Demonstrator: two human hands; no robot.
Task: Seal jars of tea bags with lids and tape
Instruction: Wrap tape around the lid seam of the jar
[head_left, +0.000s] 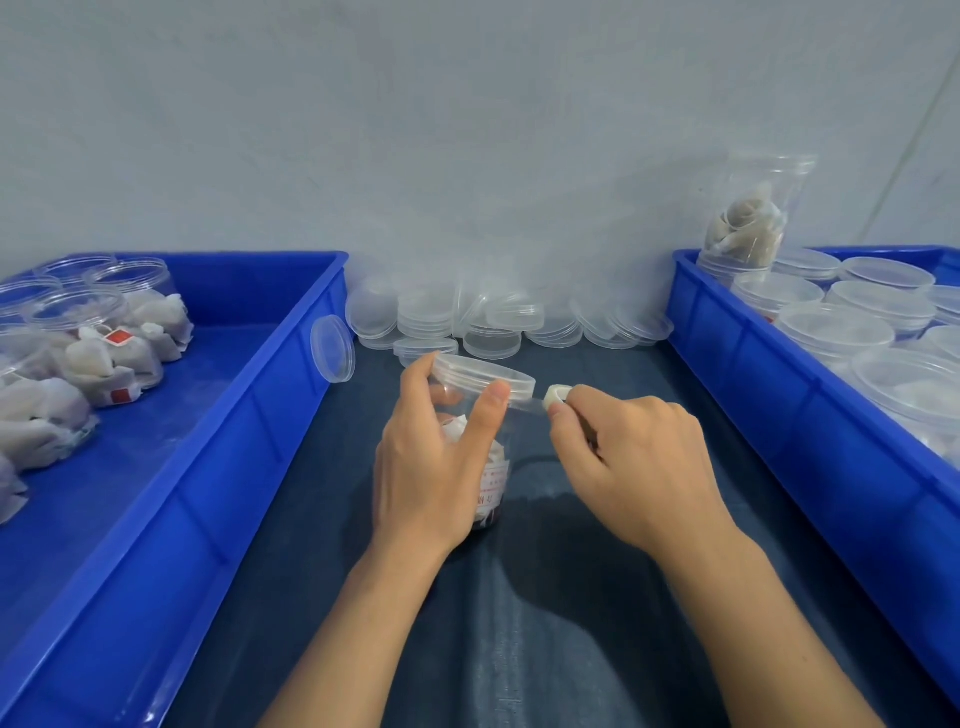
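Here, near the middle of the dark desk (519, 623), the left hand (434, 457) wraps its curled fingers round a lidded jar (480, 415) of tea bags, forefinger on the lid's rim. The right hand (628, 457) pinches a small tape roll (555, 396) just beside the lid.

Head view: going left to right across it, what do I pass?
Left blue bin with tea bags → left hand gripping the lidded jar → tape roll → right hand → right blue bin of jars.
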